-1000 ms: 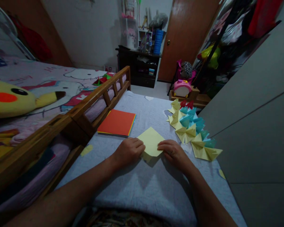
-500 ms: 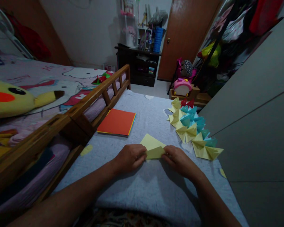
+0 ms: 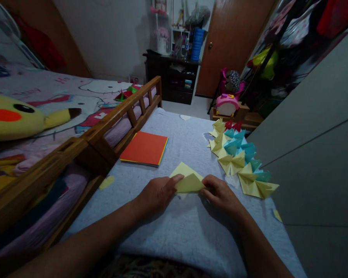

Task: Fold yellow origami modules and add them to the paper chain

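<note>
Between my two hands is a pale yellow sheet of origami paper (image 3: 190,182), its near part folded up over the far part. My left hand (image 3: 161,192) pinches the left end of the paper, thumb on top. At the right end, the fingers of my right hand (image 3: 217,192) close on the paper's corner. Ahead on the left lies a stack of square coloured paper (image 3: 145,148), orange-red on top with yellow and blue edges showing. To the right stand rows of folded paper pieces: yellow ones (image 3: 231,162), blue ones (image 3: 234,144) and red ones (image 3: 237,126).
The pieces rest on a pale blue patterned cloth (image 3: 179,227). A wooden bed rail (image 3: 104,131) runs along the left, with a yellow plush toy (image 3: 20,117) on the bed beyond. A pale cabinet (image 3: 316,170) borders the right side. A pink toy case (image 3: 226,105) sits past the far edge.
The near flap of the yellow paper now shows a centred peak instead of a slanted edge. My left thumb has come over the flap. The view has shifted slightly.
</note>
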`<state>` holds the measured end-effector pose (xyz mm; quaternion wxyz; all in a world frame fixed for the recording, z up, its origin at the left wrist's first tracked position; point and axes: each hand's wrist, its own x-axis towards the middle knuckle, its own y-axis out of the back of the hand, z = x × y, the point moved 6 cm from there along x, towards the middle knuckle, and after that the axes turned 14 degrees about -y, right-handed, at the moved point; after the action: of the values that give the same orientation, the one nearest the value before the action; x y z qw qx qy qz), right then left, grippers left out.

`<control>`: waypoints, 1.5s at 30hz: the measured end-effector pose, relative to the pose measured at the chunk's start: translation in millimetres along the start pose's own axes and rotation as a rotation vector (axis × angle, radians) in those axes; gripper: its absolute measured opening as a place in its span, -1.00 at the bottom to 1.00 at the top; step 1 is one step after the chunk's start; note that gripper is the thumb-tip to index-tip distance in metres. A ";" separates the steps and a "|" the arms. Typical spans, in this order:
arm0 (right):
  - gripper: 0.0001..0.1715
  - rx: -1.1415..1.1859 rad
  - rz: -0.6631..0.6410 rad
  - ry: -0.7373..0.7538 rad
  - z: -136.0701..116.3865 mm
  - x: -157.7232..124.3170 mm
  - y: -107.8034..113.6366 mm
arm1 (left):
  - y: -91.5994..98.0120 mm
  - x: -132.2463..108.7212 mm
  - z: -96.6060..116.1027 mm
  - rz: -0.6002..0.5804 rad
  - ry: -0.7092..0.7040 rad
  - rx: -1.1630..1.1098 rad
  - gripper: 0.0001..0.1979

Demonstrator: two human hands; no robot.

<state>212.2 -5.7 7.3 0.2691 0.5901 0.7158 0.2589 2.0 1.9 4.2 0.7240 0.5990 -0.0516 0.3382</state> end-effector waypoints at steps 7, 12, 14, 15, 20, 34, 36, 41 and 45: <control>-0.76 0.032 0.066 0.187 -9.4 -7.1 4.6 | 8.9 9.5 4.4 -0.014 -0.173 0.211 -0.78; -0.81 -0.008 0.011 0.115 -7.2 -8.1 0.3 | 4.6 9.4 -4.2 0.016 -0.015 -0.038 -0.84; -0.87 -0.008 0.000 0.062 -5.1 -7.4 0.7 | 4.7 8.4 -7.9 0.040 0.041 -0.158 -0.83; -0.89 -0.007 0.004 0.037 -4.0 -6.9 1.2 | 4.6 8.0 -9.8 0.041 0.072 -0.197 -0.81; -0.88 0.022 0.083 -0.059 3.8 -2.9 0.8 | 1.9 4.9 -18.0 0.042 0.240 -0.303 -0.82; -0.84 -0.039 0.147 -0.141 5.1 1.3 -8.3 | -6.8 3.4 -17.9 0.070 0.193 -0.202 -0.78; -0.84 -0.043 0.171 -0.135 6.2 2.0 -7.9 | -5.8 3.8 -18.0 0.060 0.191 -0.186 -0.77; -0.85 -0.037 0.229 -0.152 10.7 4.0 -7.2 | -4.7 4.0 -18.7 0.067 0.204 -0.203 -0.73; -0.86 -0.037 0.233 -0.135 8.6 2.7 -6.0 | -1.9 5.5 -18.6 0.093 0.213 -0.247 -0.74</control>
<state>213.4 -3.7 -3.2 0.2956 0.6804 0.6176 0.2612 1.1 20.9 0.1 0.7769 0.4634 -0.0434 0.4240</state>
